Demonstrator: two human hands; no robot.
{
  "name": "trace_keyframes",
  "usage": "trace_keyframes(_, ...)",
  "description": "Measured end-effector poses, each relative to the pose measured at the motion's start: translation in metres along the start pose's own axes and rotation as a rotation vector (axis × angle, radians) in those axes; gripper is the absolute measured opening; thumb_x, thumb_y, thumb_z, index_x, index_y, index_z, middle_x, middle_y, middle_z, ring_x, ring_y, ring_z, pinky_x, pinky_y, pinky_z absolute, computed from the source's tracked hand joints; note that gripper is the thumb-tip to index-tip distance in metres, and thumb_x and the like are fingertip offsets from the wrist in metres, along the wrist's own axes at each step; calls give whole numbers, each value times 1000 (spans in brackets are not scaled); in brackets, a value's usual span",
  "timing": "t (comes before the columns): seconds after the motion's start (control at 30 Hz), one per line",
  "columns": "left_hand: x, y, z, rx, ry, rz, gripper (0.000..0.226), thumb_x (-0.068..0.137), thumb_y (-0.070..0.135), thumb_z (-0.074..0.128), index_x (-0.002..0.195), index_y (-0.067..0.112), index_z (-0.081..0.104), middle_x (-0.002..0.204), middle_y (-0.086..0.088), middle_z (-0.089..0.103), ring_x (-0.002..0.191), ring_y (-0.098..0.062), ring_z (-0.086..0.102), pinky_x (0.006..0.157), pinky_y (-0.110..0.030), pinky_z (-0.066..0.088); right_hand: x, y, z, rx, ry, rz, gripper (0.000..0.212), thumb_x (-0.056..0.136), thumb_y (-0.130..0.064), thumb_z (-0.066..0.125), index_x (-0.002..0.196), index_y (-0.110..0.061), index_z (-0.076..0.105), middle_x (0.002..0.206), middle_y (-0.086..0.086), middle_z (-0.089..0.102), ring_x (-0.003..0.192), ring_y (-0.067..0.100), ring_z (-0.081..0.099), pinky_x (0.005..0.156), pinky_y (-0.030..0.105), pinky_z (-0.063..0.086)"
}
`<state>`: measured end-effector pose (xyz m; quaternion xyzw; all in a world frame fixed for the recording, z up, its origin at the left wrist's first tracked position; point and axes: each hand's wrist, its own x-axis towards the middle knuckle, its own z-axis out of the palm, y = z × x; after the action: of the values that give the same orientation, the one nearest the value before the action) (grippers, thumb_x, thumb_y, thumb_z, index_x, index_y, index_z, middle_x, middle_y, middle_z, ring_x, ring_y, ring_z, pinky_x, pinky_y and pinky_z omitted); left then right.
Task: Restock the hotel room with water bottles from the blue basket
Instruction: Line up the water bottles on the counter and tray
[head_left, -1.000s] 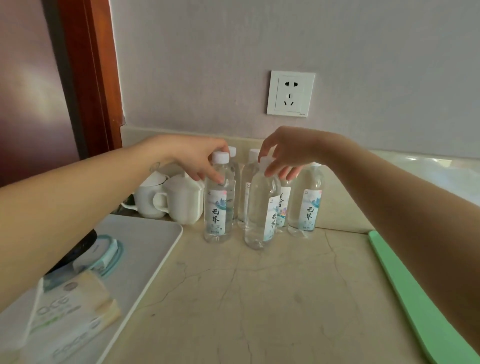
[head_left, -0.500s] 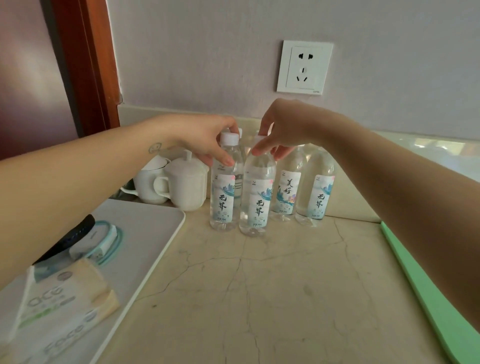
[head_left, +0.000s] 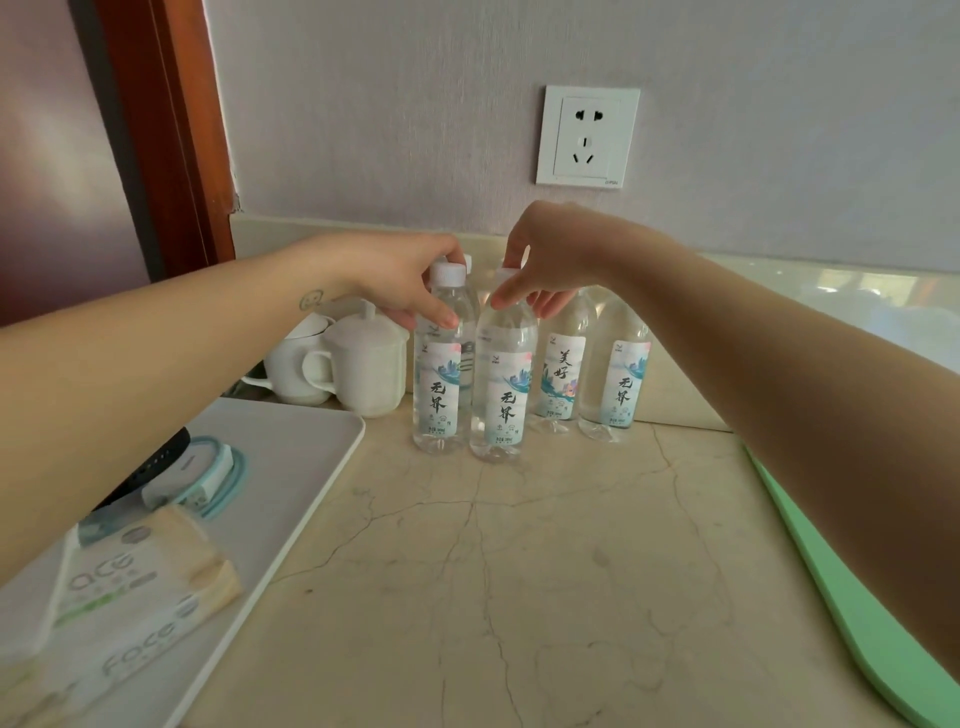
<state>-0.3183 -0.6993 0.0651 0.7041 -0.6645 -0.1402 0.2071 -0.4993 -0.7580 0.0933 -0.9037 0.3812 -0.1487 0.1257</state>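
Head camera, the only view: both arms reach forward over a cracked marble counter (head_left: 519, 571) to a cluster of small water bottles against the wall. The left hand (head_left: 400, 283) has its fingers curled round the neck of the first bottle (head_left: 441, 395), just under the white cap, with the thumb down on the shoulder. The right hand (head_left: 545, 265) pinches the neck of the second bottle (head_left: 501, 400) between thumb and fingertips, and its cap is mostly hidden under them. These two stand upright, side by side and about touching. Just to their right, nearer the wall, stand a third bottle (head_left: 563, 374) and a fourth bottle (head_left: 618, 382). One more cap shows behind the first bottle. The blue basket is out of sight.

All the bottles look full and sealed, so each is probably light enough for one hand yet weighty enough to stand firm. The clear plastic walls will likely dent under a squeeze and feel slick at the label. The stiff neck and cap ring, where both hands already are, seem the safest hold. Crowded as they are, a nudge could topple a neighbour.

Left of the bottles sits a white lidded mug (head_left: 369, 364) with another cup (head_left: 296, 364) behind it. A grey tray (head_left: 311, 467) carries a tissue pack (head_left: 130, 597), and a green board (head_left: 857, 597) lies at the right edge.
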Motion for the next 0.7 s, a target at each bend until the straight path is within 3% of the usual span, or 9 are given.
trace_keyframes(0.1,-4,3,3,28,14,-16,56,80,22,80,124,25,45,117,-16,58,97,-31,69,78,-38,61,-7,-2,3,22,18,8,58,76,-25,84,121,-2,57,75,12,68,65,20,73,54,27,60)
trace_keyframes(0.17,-8,8,1,98,12,-34,70,78,29,81,133,26,38,113,-14,60,92,-31,70,77,-40,61,-13,-2,3,42,31,14,65,78,-28,82,130,-2,52,83,10,67,69,20,73,62,30,62)
trace_keyframes(0.3,-15,39,-13,356,137,10,105,67,55,81,146,29,17,135,-14,43,113,-31,54,95,-42,47,-32,0,-24,113,56,45,64,87,-36,72,132,3,50,104,16,68,80,25,74,76,39,62)
trace_keyframes(0.37,-16,66,-16,377,252,70,104,68,59,78,147,32,17,140,-16,30,114,-31,50,96,-40,41,-44,4,-48,66,89,67,52,89,-32,70,125,4,56,96,14,70,81,24,74,78,40,61)
trace_keyframes(0.47,-10,117,-1,365,330,254,87,77,56,74,144,29,24,137,-12,31,115,-32,52,99,-44,44,-72,21,-86,-23,138,137,36,89,-25,72,116,-2,65,91,10,72,80,18,73,75,35,61)
trace_keyframes(0.57,-1,169,31,383,272,424,79,81,58,67,143,29,28,134,-7,37,107,-26,55,89,-40,46,-106,48,-110,-102,169,245,34,88,-23,73,115,-4,67,92,8,73,81,17,73,72,31,60)
trace_keyframes(0.7,10,233,73,344,127,610,78,84,59,64,145,26,29,138,-6,42,107,-22,54,90,-35,43,-163,87,-130,-232,134,420,36,86,-26,74,115,-5,69,93,5,73,86,18,72,80,33,59)
